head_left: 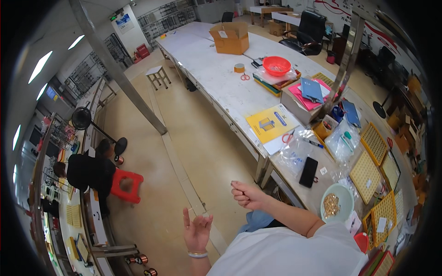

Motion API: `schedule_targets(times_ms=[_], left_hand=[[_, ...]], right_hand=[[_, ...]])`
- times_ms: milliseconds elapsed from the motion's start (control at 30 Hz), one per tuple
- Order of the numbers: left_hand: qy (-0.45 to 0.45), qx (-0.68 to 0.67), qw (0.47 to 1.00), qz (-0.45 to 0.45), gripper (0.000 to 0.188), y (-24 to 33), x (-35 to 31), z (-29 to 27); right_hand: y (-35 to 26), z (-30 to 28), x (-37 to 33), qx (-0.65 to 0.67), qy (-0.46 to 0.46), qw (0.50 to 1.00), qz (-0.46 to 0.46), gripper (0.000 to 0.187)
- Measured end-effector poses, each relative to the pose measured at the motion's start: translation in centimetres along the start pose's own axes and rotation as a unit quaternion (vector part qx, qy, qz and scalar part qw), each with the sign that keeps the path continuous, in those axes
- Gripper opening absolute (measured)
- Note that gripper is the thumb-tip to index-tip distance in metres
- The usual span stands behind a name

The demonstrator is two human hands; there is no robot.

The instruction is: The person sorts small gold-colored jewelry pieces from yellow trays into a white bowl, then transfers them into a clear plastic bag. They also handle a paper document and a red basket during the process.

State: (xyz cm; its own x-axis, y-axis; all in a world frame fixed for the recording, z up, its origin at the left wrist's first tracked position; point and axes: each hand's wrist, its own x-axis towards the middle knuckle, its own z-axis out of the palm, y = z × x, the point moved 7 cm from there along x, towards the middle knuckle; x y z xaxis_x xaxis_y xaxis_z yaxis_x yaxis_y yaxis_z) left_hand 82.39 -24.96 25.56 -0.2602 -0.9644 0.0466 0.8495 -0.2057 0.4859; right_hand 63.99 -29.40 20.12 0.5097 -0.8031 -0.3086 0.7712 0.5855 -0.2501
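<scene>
My left hand (198,231) is raised over the floor at the lower middle, a light band round its wrist. One outer finger points up, while the others curl together in a pinch by a tiny pale, see-through spot. What they hold is too small to name. Further right and a little higher, my right hand (247,196) is closed, thumb and finger pressed together; anything inside is hidden. The hands are apart, and neither touches the table. Nearest the right forearm is a pale green bowl (348,202) with small gold-coloured pieces (331,205).
The long white table (202,69) carries a black phone (308,172), scissors (287,137), a yellow-and-white booklet (271,125), a red bowl (276,66), a carton (230,39) and yellow grid trays (374,143). A metal post (119,69) rises from the floor. At left, a person (90,170) bends beside a red stool (126,186).
</scene>
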Motion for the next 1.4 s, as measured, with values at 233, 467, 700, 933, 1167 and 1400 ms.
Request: schedule_targets(times_ms=[233,467,700,933,1167,1400], left_hand=[[0.015,0.023,0.999,0.035,0.048,2.2,5.4,0.1],[0.149,0.221,0.963,-0.039,0.055,1.6,12.8,0.8],[0.116,0.181,0.969,-0.122,0.045,0.3,18.0,2.1],[-0.018,-0.142,0.99,0.007,0.048,5.5,18.9,-5.0],[0.114,0.14,0.969,0.171,0.047,13.3,21.3,-6.2],[0.084,0.047,0.99,0.101,0.046,21.4,20.2,-12.4]], right_hand=[[-3.6,1.7,9.4,0.062,-0.074,0.994,0.047,0.017],[-9.3,2.0,15.2,0.049,-0.088,0.994,0.043,0.015],[-13.1,1.3,19.5,0.04,-0.021,0.998,0.041,0.013],[-9.6,0.9,24.8,0.086,-0.043,0.982,0.161,0.014],[-4.8,3.6,31.0,0.069,-0.014,0.98,0.184,0.015],[0.2,9.6,38.2,0.015,-0.007,0.987,0.157,0.015]])
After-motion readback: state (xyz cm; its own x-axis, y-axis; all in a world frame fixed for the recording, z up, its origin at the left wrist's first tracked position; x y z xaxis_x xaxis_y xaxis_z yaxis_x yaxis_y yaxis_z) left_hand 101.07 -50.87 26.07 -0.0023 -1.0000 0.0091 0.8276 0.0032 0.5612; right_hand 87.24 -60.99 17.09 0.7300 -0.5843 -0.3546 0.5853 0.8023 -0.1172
